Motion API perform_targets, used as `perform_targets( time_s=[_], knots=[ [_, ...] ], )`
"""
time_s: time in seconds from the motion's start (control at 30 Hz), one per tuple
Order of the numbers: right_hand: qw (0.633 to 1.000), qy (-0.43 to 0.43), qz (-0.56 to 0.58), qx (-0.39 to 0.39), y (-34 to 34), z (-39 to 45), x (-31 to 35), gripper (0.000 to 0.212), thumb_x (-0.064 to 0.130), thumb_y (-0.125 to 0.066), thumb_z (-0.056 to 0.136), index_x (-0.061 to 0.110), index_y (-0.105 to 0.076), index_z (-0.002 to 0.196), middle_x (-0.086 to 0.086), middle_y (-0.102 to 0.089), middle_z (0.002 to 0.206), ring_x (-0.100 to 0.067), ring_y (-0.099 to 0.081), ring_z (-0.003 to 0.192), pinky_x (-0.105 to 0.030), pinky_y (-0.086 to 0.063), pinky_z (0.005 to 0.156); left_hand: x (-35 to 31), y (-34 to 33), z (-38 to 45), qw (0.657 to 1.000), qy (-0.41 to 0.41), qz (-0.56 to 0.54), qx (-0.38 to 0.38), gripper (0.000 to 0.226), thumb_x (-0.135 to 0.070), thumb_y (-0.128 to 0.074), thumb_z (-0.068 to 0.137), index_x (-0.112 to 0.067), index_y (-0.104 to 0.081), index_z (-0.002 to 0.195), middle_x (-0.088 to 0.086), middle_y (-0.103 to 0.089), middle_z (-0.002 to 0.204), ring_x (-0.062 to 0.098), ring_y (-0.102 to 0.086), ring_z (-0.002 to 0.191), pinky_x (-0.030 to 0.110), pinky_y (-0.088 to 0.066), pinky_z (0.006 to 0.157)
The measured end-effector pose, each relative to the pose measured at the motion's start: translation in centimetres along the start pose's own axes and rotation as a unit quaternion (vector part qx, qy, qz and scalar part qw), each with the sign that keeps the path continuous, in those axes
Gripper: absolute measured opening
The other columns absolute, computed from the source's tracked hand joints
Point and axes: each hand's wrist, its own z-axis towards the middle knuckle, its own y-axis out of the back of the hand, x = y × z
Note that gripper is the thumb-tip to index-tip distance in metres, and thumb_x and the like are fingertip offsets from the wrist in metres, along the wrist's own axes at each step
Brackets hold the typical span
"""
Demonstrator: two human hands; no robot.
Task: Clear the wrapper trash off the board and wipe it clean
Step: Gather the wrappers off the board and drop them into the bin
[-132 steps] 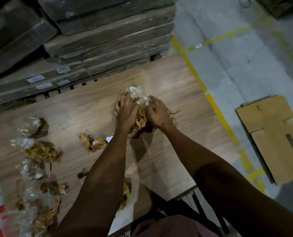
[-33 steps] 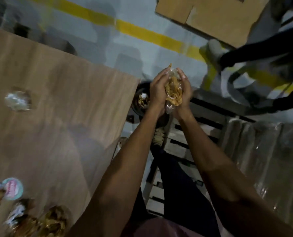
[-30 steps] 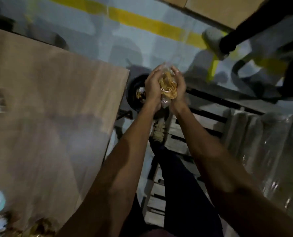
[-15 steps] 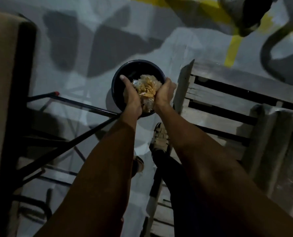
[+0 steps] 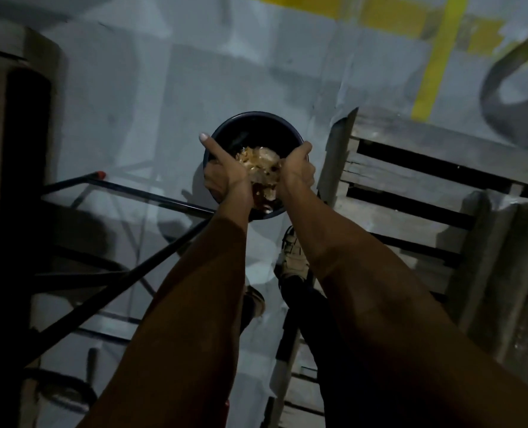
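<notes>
Together, two hands (image 5: 225,177) (image 5: 298,171) hold one wrapper wad (image 5: 261,163) over one bin (image 5: 256,128).

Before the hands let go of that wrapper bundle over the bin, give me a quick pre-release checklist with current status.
1. Bundle held by both hands: ok. The left hand and right hand press the crumpled clear-and-gold wrapper bundle between them.
2. Bundle over the opening of the round dark bin: ok, it sits inside the rim outline.
3. Room in the bin: cannot tell, the interior is too dark.
4. Loose pieces outside the grip: cannot tell, the underside is hidden.
5. Wooden pallet clear of the drop path: ok, it lies right of the bin.
6. Board cleared and wiped: cannot tell, its top is out of view.
</notes>
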Motion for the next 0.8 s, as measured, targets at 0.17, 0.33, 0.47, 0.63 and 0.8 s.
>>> perform_targets(
  time_s=[0.17,0.33,0.47,0.63,0.8],
  knots=[
    [0.999,0.003,0.022,0.023,0.6,-1.5,0.2,0.075,0.064,-0.033,0.097,0.007,-0.061,0.136,-0.018,-0.063,0.134,-0.041,-0.06,0.117,-0.053,-0.05,0.106,-0.8,0.9,-1.3,0.999,0.028,0.036,0.016,0.08,-0.084,-0.012,0.093,-0.022,-0.057,0.068,0.004,-0.061,0.077,0.024,-0.059,0.071,0.033,-0.044,0.063],
    [0.997,0.073,-0.002,0.013,2.1,-5.1,0.0,0.035,0.033,-0.05,0.099,0.01,-0.072,0.084,-0.015,-0.07,0.099,-0.038,-0.066,0.103,-0.049,-0.057,0.092,-1.2,2.7,-4.6,0.995,0.024,-0.003,0.1,0.092,-0.085,-0.019,0.092,-0.013,-0.066,0.125,0.011,-0.068,0.12,0.031,-0.063,0.106,0.047,-0.052,0.097],
    [0.997,0.077,0.023,0.008,4.4,-10.3,-0.3,0.031,0.017,-0.054,0.091,0.015,-0.064,0.062,-0.009,-0.069,0.075,-0.031,-0.07,0.081,-0.039,-0.057,0.068,-2.7,6.1,-9.4,0.987,0.023,-0.005,0.157,0.081,-0.073,-0.025,0.1,-0.008,-0.059,0.135,0.013,-0.066,0.125,0.032,-0.063,0.111,0.05,-0.052,0.1],
    [0.993,0.097,0.065,0.034,8.8,-19.3,0.1,0.025,0.014,-0.057,0.091,0.016,-0.071,0.07,-0.012,-0.076,0.086,-0.031,-0.072,0.08,-0.033,-0.053,0.06,-6.2,14.0,-16.3,0.974,0.005,0.003,0.225,0.06,-0.056,-0.035,0.106,-0.006,-0.06,0.128,0.011,-0.067,0.109,0.03,-0.065,0.105,0.047,-0.055,0.098],
    [0.978,0.17,0.102,0.065,12.4,-29.4,1.0,0.017,0.016,-0.06,0.099,0.008,-0.073,0.091,-0.011,-0.074,0.087,-0.021,-0.069,0.074,-0.032,-0.056,0.064,-10.4,23.8,-22.3,0.968,-0.129,0.001,0.217,0.034,-0.036,-0.052,0.105,-0.014,-0.067,0.084,0.005,-0.07,0.082,0.025,-0.068,0.082,0.042,-0.059,0.079]
  ],
)
